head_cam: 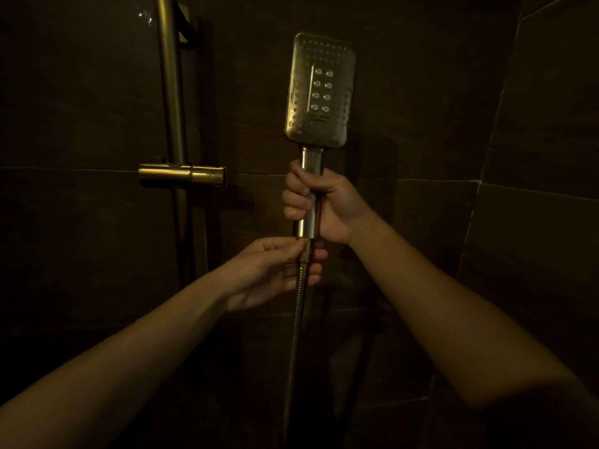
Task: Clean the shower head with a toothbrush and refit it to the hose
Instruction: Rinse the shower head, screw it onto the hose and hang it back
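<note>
On the left, a brass vertical rail [170,92] with its cylindrical holder [181,175] is standing against the dark tiled wall [421,124]. The left hand [282,270] is pinching the metal nut [306,251] of the ribbed metal hose [295,322], just under the handle's base. The right hand [324,205] is gripping the handle of the upright rectangular brass shower head [319,92].

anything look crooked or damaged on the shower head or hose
Nothing stands out. The right hand grips the shower head upright, the left hand pinches the hose at its end, in line below it; no damage shows.
</note>
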